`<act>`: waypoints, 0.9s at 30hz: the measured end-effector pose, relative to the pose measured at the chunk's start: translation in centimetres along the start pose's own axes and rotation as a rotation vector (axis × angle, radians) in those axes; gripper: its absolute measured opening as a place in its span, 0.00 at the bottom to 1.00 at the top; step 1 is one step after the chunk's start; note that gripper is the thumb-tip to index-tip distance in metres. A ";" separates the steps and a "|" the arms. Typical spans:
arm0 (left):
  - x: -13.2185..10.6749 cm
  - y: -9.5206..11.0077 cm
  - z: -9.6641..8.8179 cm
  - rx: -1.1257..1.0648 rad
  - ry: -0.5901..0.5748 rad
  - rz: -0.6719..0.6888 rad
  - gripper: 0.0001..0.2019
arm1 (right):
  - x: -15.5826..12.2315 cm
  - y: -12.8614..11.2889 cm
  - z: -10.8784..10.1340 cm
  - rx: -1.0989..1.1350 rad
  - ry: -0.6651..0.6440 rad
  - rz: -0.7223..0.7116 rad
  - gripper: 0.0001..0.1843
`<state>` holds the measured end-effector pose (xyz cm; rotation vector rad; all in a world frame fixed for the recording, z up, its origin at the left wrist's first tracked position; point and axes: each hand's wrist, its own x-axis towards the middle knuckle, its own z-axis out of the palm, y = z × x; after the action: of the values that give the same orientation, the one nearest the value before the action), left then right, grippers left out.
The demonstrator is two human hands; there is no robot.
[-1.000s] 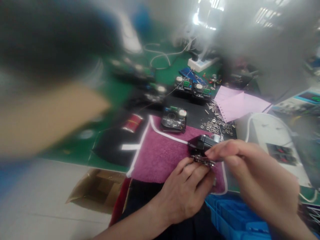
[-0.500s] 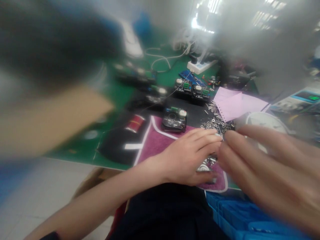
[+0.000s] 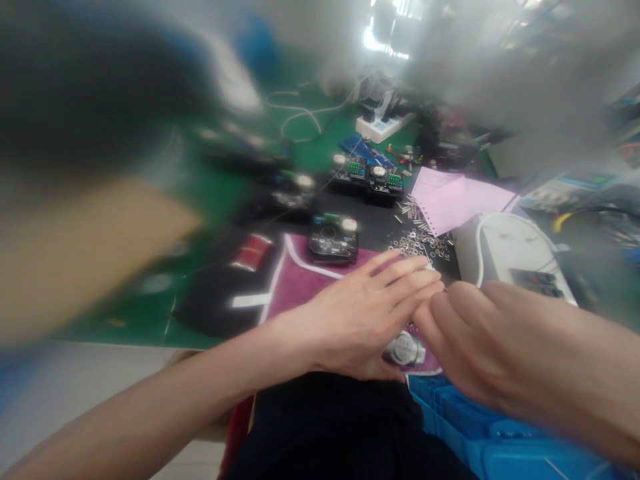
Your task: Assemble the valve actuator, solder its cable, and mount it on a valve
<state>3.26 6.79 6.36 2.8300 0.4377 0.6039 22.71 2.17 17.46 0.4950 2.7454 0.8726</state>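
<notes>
My left hand (image 3: 357,313) lies over the purple cloth (image 3: 300,283), fingers stretched out and thumb apart. Just below its palm and thumb sits a round silvery-white part (image 3: 406,348), partly covered by the hand. My right hand (image 3: 470,327) is closed, its curled fingers meeting the left fingertips. Whatever is inside the right hand is hidden. Beyond the left hand, a black square device with a circuit board (image 3: 333,239) rests on the cloth's far edge. Small metal rings (image 3: 413,243) lie scattered past the fingertips.
Two more circuit-board devices (image 3: 385,183) stand farther back on a black mat. Pink paper (image 3: 457,197), metal pins (image 3: 411,210) and a pale box (image 3: 520,250) lie to the right. A red wire spool (image 3: 253,252) is left; blue crates (image 3: 465,427) stand below. Another person's blurred arm (image 3: 90,260) reaches in.
My right hand has come down and left, its fingers now curled into a fist against my left fingertips. The view has shifted slightly, and more of the pale box shows.
</notes>
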 end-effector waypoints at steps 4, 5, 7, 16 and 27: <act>0.0 -0.2 0.4 0.023 -0.001 0.030 0.50 | -0.6 -0.1 0.3 0.034 0.050 -0.034 0.28; 0.0 -0.2 0.6 0.017 0.001 0.038 0.49 | -0.8 -0.1 0.3 0.037 0.057 -0.023 0.27; -0.1 -0.4 0.9 0.007 0.004 0.057 0.47 | -1.0 0.0 0.4 0.047 0.071 0.016 0.26; -0.9 -1.3 2.1 0.022 0.119 0.123 0.40 | -2.7 -0.6 2.4 0.680 0.053 0.273 0.10; -1.9 -1.8 3.5 -0.152 0.269 0.019 0.45 | -2.0 -0.4 4.0 0.249 0.086 0.085 0.09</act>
<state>2.63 7.33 2.09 2.6210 0.3916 0.9833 25.60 3.15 14.25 0.6369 2.9483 0.5835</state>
